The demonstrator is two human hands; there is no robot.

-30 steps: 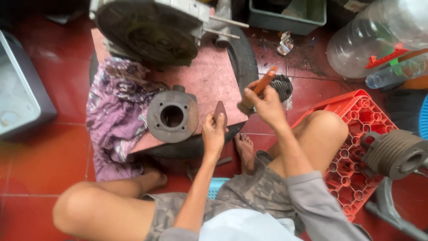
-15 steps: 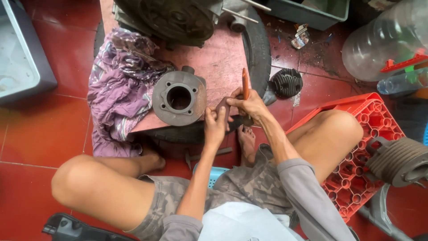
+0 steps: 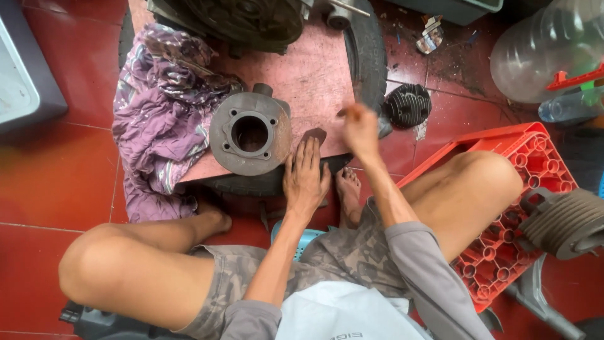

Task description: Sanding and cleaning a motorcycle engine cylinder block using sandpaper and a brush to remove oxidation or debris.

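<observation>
Left hand (image 3: pixel 306 179) flat on board (image 3: pixel 302 75) beside engine cylinder (image 3: pixel 250 133); right hand (image 3: pixel 360 129) raised, blurred.

wore grey long sleeves (image 3: pixel 428 277), both pushed up so the forearms were bare; the cuff on the right arm bunched in soft folds near the elbow. a white front panel of the shirt (image 3: pixel 343 315) showed at the bottom edge, with small dark lettering, too small to make out. shorts (image 3: pixel 251 277) were a faded camouflage print in grey-brown and olive, loose at the leg, hems ending above the knees. legs were bare below that, no shoes or socks; one bare foot (image 3: pixel 347 189) was visible. left hand (image 3: pixel 306 176) and right hand (image 3: pixel 360 129) were bare: no gloves, rings or watch seen.
</observation>
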